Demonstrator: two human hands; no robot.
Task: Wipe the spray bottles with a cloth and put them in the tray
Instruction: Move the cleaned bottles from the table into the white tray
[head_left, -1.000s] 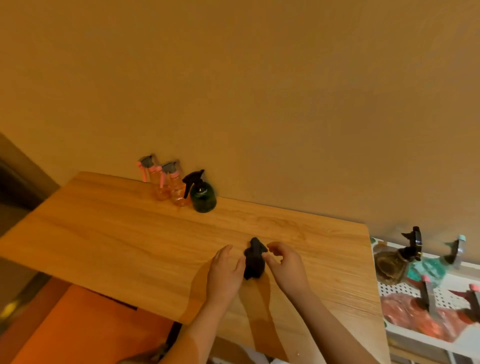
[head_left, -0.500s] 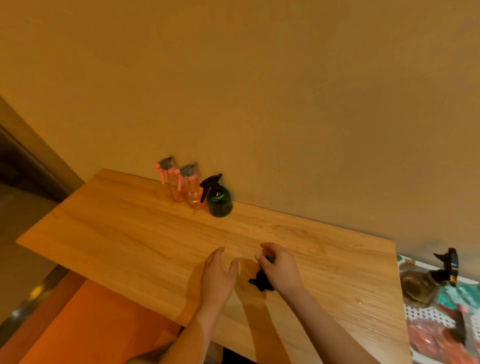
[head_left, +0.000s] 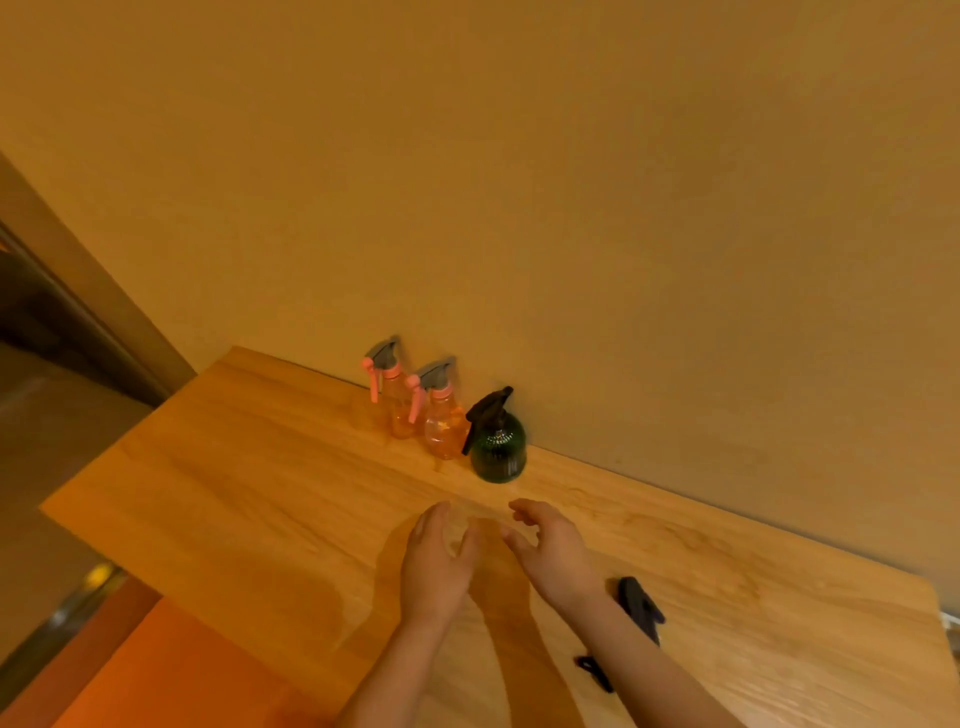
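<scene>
The green spray bottle (head_left: 497, 449) is stood upright just beyond the empty, loosely spread right hand (head_left: 556, 553), nearer than the relaxed left hand (head_left: 436, 561).

Three bottles in row at table (head_left: 218, 499) far edge, against wall (head_left: 519, 182): left bottle (head_left: 394, 397), middle bottle (head_left: 444, 418) just beside, right bottle (head_left: 497, 440) touching middle one. Both hands nearer, left hand (head_left: 439, 561) beside right hand (head_left: 556, 551). Cloth (head_left: 640, 608) right of right forearm, toward near right corner.
</scene>
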